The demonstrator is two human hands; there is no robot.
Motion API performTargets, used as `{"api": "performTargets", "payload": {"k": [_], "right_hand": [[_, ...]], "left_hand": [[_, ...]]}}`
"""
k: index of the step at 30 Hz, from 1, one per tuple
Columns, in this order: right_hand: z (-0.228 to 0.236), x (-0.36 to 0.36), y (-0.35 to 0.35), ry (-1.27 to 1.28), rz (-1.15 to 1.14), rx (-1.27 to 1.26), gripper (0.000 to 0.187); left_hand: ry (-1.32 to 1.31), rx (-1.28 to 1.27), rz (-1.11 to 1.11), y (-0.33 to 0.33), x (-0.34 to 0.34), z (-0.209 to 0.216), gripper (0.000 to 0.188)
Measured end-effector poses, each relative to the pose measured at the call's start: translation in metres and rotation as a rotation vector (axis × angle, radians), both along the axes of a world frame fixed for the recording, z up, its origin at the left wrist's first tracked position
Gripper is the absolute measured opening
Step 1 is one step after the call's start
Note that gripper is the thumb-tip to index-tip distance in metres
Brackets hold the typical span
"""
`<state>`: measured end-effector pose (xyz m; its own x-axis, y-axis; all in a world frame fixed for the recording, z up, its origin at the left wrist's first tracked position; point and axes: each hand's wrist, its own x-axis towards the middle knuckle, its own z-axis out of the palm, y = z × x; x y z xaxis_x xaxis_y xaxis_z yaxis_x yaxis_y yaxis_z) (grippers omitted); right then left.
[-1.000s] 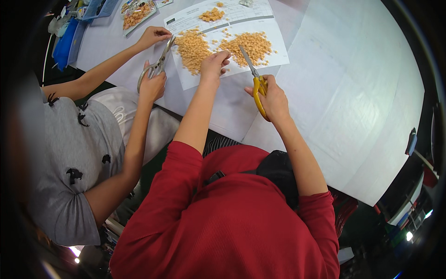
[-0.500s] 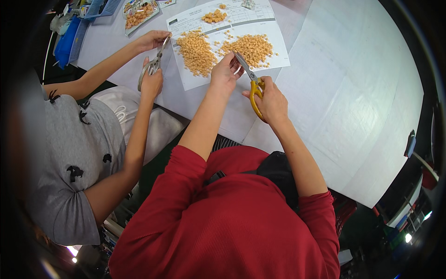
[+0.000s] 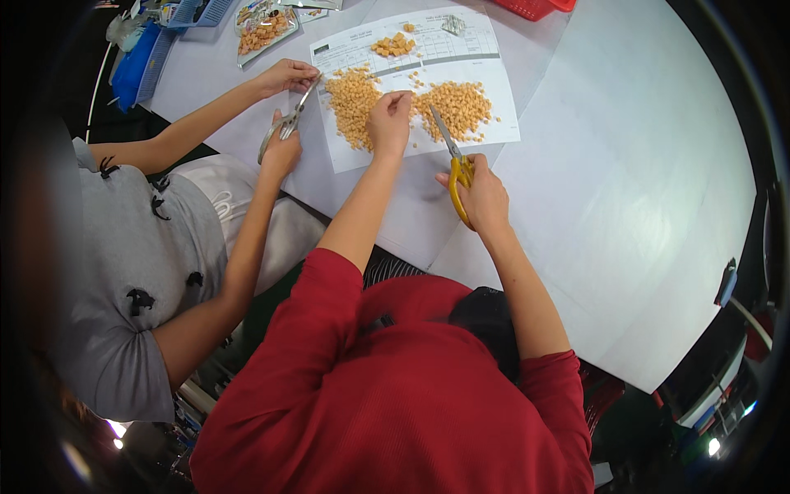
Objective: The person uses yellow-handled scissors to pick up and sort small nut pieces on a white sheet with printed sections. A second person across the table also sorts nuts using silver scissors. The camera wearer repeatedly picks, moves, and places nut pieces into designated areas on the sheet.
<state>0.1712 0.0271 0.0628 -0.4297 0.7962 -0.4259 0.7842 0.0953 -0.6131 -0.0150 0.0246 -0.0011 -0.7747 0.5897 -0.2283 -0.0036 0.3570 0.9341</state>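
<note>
My right hand [image 3: 484, 198] grips scissors [image 3: 459, 169] with yellow handles, their blades pointing up and left over the paper. The blades look nearly together, and their tip lies at the edge of the right pile of small orange cubes [image 3: 465, 107]. My left hand [image 3: 390, 123] reaches between that pile and the left pile [image 3: 352, 103], thumb and fingers pinched. Whatever the pinch holds is too small to make out. Under the piles lies a white printed sheet [image 3: 494, 70]. A smaller group of larger orange chunks [image 3: 393, 45] sits farther up the sheet.
At my left, a co-worker's hands [image 3: 284, 148] hold metal scissors [image 3: 288, 125] by the sheet's edge. Clear bags of orange pieces [image 3: 265, 31] lie at the far left, near blue baskets [image 3: 156, 70]. A red basket [image 3: 531, 6] stands at the far edge of the white table [image 3: 625, 165].
My left hand has moved away from the scissor tips, leftward toward the gap between the piles. The scissors stay in my right hand. The whole view has shifted slightly.
</note>
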Motion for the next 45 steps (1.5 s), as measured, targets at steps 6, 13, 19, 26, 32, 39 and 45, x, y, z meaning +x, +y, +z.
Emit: {"api": "performTargets", "payload": {"k": [6, 13, 19, 26, 32, 39, 45], "right_hand": [[-0.014, 0.013, 0.009, 0.111, 0.005, -0.055, 0.061], [0.000, 0.016, 0.013, 0.222, 0.031, -0.081, 0.060], [0.006, 0.030, 0.014, 0.197, -0.001, -0.126, 0.055], [0.008, 0.055, -0.010, 0.202, 0.022, -0.078, 0.051], [-0.020, 0.083, -0.041, 0.225, 0.011, -0.200, 0.042], [-0.039, 0.097, -0.099, 0.267, -0.112, -0.207, 0.050], [-0.009, 0.111, -0.125, 0.303, -0.185, -0.217, 0.047]], "left_hand": [[0.795, -0.136, -0.111, 0.082, -0.064, -0.009, 0.013], [1.133, -0.779, -0.362, 0.156, -0.087, -0.025, 0.016], [1.082, -0.730, -0.556, 0.151, -0.077, -0.010, 0.023], [0.902, 0.051, -0.205, 0.093, -0.005, 0.019, 0.028], [0.462, 0.129, -0.360, -0.082, 0.061, 0.040, 0.017], [0.199, -0.021, -0.297, -0.180, 0.050, 0.024, 0.018], [0.395, -0.070, -0.333, -0.150, 0.015, 0.002, 0.016]]}}
